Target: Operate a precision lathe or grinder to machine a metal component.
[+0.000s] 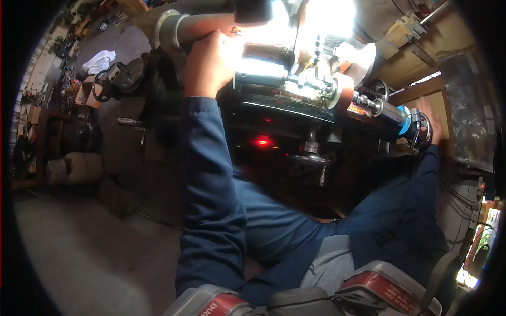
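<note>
A glare-lit machine point(295, 110) carries a steel shaft point(363, 100) with a cylinder at each end and a reddish-rimmed wheel point(341, 90). My left hand point(210, 66) is curled at the upper left housing point(203, 29); what its fingertips hold is hidden in glare and behind the hand. At the shaft's right end, beside a blue ring point(405, 120), is a chrome handwheel point(421, 131). My right hand point(429, 118) is behind and beside that handwheel, slightly blurred, its fingers extended upward. A second chrome handwheel point(308, 158) hangs below the machine's front.
Another machine with a handwheel point(100, 84) stands left, near a white cloth point(99, 62), a gas cylinder point(74, 169) and cluttered parts along the wall. Plywood panels point(437, 105), plastic sheeting point(466, 116) and cables point(458, 205) are at right. My legs are beneath the machine.
</note>
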